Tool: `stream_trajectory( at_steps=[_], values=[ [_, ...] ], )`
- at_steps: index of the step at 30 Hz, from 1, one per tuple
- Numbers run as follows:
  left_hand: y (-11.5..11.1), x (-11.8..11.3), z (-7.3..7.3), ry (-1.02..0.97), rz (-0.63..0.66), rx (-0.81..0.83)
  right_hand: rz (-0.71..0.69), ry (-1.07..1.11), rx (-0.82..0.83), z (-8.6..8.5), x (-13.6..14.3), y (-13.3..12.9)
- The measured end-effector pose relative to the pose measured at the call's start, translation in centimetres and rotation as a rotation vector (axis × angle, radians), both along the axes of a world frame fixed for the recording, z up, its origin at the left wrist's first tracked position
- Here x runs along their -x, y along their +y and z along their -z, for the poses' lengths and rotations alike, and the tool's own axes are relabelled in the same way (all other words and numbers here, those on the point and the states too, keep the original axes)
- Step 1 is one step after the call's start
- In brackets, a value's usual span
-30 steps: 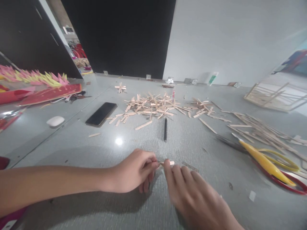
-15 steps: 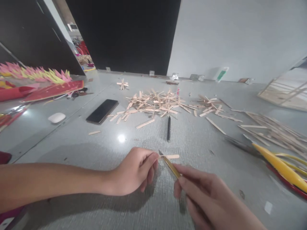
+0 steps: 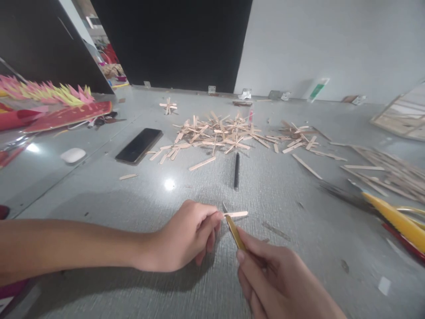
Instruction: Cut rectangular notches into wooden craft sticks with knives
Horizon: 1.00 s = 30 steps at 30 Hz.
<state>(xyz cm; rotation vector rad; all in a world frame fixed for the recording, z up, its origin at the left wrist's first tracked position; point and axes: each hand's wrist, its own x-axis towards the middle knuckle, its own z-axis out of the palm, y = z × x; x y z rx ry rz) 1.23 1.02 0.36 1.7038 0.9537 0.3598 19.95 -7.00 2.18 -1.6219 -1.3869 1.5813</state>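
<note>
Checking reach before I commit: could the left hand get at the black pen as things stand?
Probably, but not empty: bare tabletop lies between the left hand and the black pen, yet it pinches a wooden stick, with the knife blade close by.

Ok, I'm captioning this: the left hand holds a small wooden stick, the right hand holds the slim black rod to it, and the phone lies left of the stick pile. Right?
Not quite: the head view shows a gold-handled knife in the right hand; the black rod lies on the table. The rest stands.
</note>
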Motion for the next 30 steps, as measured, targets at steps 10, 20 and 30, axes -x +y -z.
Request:
stream_trajectory(
  at_steps=[10,20,30],
  values=[
    [0.1,-0.1,0.0,-0.005,0.014,0.010,-0.026,0.024,-0.010,0.6,0.3,-0.1],
    [0.6,-0.1,0.0,0.060,0.032,0.077,-0.060,-0.338,-0.408,1.6,-2.3,1.1],
    [0.4,-0.4,1.1,-0.003,-0.125,0.124,-0.294,-0.735,-0.862,0.6,-6.5,0.2]
  ],
)
